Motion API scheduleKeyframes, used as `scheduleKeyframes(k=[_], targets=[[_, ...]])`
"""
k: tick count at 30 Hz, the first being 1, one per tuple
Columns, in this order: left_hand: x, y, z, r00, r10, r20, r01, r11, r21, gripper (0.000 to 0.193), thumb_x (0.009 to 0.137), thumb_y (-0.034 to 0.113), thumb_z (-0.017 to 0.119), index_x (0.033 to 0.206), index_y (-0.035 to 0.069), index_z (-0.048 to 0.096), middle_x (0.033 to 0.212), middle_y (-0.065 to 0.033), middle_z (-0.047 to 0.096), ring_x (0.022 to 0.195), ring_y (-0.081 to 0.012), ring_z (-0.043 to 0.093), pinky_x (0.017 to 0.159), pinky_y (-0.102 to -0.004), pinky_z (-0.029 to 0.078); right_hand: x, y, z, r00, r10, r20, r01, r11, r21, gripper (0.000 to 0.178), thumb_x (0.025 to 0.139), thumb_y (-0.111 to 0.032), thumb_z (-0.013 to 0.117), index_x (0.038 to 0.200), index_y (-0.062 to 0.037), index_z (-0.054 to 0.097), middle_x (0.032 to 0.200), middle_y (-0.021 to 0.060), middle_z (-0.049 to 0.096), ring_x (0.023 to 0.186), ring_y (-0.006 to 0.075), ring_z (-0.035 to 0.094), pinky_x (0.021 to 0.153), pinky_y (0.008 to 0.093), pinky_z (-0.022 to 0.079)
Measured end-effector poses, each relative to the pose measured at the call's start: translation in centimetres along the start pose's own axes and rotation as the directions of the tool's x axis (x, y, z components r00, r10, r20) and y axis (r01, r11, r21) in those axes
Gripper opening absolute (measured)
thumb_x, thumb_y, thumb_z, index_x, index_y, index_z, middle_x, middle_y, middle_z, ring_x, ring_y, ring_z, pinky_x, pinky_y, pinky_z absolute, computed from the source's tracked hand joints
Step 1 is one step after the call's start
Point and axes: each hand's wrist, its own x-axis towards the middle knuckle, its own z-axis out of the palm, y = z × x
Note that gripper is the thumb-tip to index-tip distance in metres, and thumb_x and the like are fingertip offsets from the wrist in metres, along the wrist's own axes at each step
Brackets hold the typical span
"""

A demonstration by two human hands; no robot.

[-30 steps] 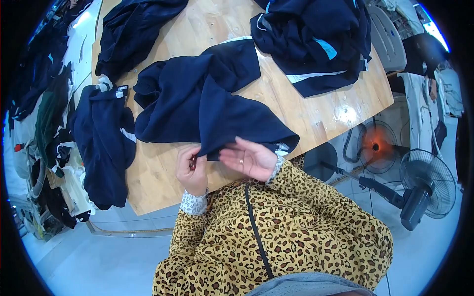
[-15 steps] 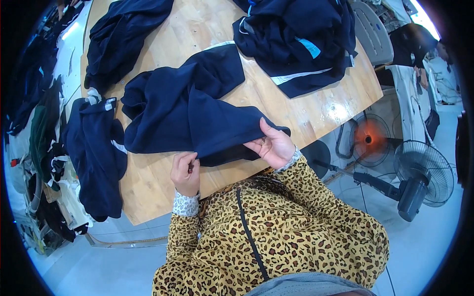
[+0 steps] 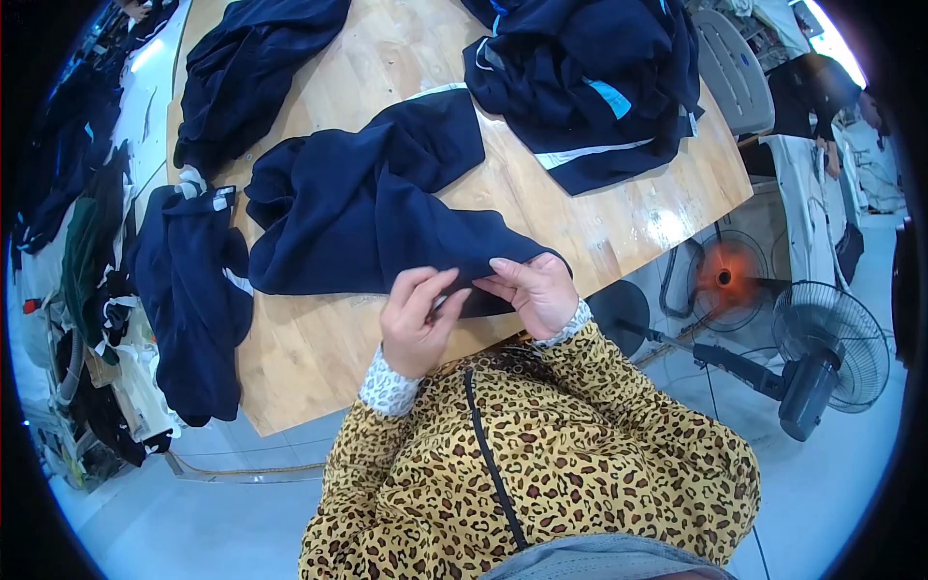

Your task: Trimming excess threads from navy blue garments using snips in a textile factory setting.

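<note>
A navy blue garment (image 3: 338,213) lies partly folded across the near half of the wooden table (image 3: 285,372). At its near right edge my right hand (image 3: 543,298) pinches the cloth between thumb and fingers. My left hand (image 3: 420,324) is beside it, fingers curled at the garment's front edge. A small thing seems to sit between its thumb and fingers, too small to make out. The fingertips of both hands are close together but apart.
Navy garments with light blue and white parts (image 3: 609,97) are heaped at the far right. Another dark garment (image 3: 261,77) lies far left, and one (image 3: 193,300) hangs over the left edge. A standing fan (image 3: 826,348) and a grey chair (image 3: 730,72) are to the right.
My left hand has moved right along the garment's front edge, toward my right hand. My right hand still holds the cloth and has shifted slightly right; its thumb has come down.
</note>
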Motion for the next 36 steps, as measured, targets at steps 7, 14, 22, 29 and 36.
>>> scheduleKeyframes(k=[7,14,22,29,36], targets=[[2.3,-1.0,2.2,0.992,0.121,-0.026,-0.12,0.992,0.044,0.011,0.076,0.001,0.067,0.085,0.0,0.061,0.08,-0.0096,0.058,0.057,-0.0176,0.056,0.05,-0.0246,0.045,-0.4,0.3,-0.3,1.0,-0.011,-0.022,0.01,0.999,-0.036,0.008,0.084,-0.003,0.059,0.082,0.0051,0.06,0.082,0.0126,0.065,0.076,0.0207,0.065,0.079,0.0363,0.053],[2.3,-1.4,1.3,0.792,-0.509,0.336,0.595,0.523,-0.611,0.01,0.088,0.011,0.059,0.09,0.001,0.058,0.073,0.003,0.054,0.056,-0.0019,0.043,0.049,-0.0152,0.033,-0.3,-0.2,0.1,0.999,0.039,0.019,-0.041,0.993,0.111,0.007,0.085,-0.002,0.058,0.085,0.004,0.061,0.085,0.0117,0.066,0.078,0.0216,0.066,0.083,0.0395,0.052],[2.0,-0.8,0.8,0.934,-0.334,0.127,0.354,0.912,-0.209,0.023,0.078,0.002,0.066,0.1,-0.001,0.058,0.075,-0.0009,0.052,0.058,-0.0061,0.044,0.052,-0.0187,0.038,0.2,-0.3,-0.8,0.999,0.051,0.016,-0.053,0.984,0.173,0.012,0.087,-0.003,0.055,0.093,0.0044,0.062,0.093,0.0148,0.066,0.084,0.0221,0.065,0.086,0.0401,0.051],[2.0,0.1,2.0,1.0,0.021,0.015,-0.022,0.999,0.048,0.012,0.075,0.0,0.067,0.086,0.002,0.062,0.078,-0.0094,0.056,0.058,-0.0193,0.056,0.05,-0.0287,0.045,0.1,0.2,-0.5,1.0,0.006,0.007,-0.007,0.998,0.066,0.01,0.084,-0.003,0.059,0.088,0.0057,0.061,0.088,0.014,0.065,0.079,0.0207,0.065,0.079,0.035,0.054],[1.9,-1.8,2.2,0.892,-0.392,0.225,0.449,0.818,-0.359,0.006,0.086,0.006,0.058,0.085,0.002,0.055,0.069,0.0036,0.048,0.052,-0.0041,0.042,0.042,-0.0199,0.033,0.1,0.6,-0.5,1.0,0.006,0.009,-0.006,0.999,0.035,0.011,0.084,-0.003,0.059,0.091,0.0057,0.06,0.088,0.0134,0.065,0.079,0.0204,0.065,0.079,0.0347,0.054]])
